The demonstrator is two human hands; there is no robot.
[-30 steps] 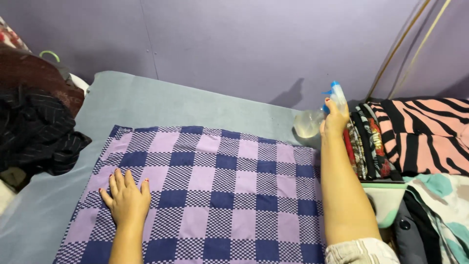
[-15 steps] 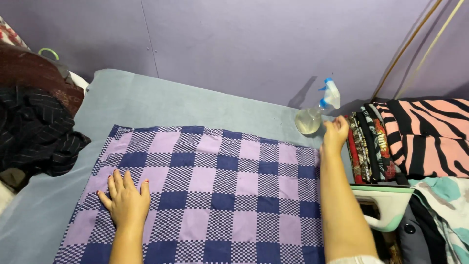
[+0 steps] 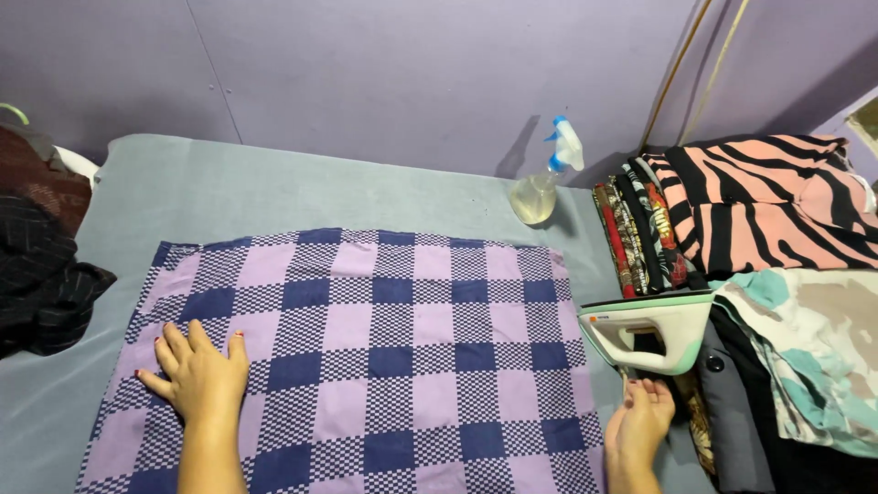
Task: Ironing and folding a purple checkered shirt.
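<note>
Fingers of the right hand [image 3: 640,421] hang loose and empty just below the iron [image 3: 651,331], having let go of the spray bottle [image 3: 547,176], now standing at 1 o'clock. Left hand [image 3: 197,375] stays spread flat on the checked cloth [image 3: 366,357] at 8 o'clock.

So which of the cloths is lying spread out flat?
The purple and blue checked cloth on the grey pad, under the left hand. The others are folded in the stack at the right or heaped dark at the left.
</note>
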